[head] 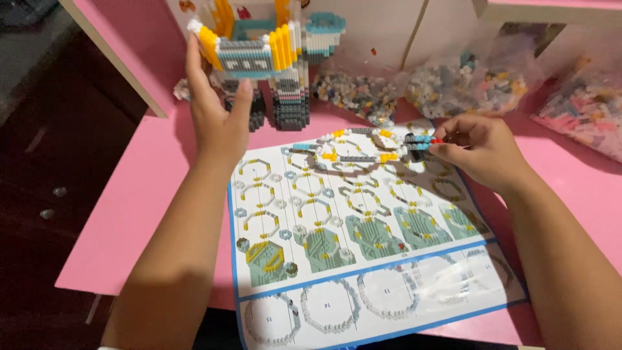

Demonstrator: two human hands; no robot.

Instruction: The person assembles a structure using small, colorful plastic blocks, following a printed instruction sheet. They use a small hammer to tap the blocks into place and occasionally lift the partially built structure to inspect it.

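A tall block-built figure [265, 61] in white, yellow, grey and pale blue stands at the back of the pink table [139, 214]. My left hand [217, 107] grips its left side, fingers up along the yellow edge and thumb on the front. My right hand [479, 146] pinches the right end of a thin ring of small blocks [363, 146], held flat just above a glossy instruction sheet [363, 246]. The ring is grey, white and yellow, with a blue and red bit at the held end.
Clear plastic bags of loose small blocks [466, 84] lie along the back, with another bag [583, 107] at the far right. A white panel [382, 26] stands behind the figure. The table's left edge drops to a dark floor [52, 162].
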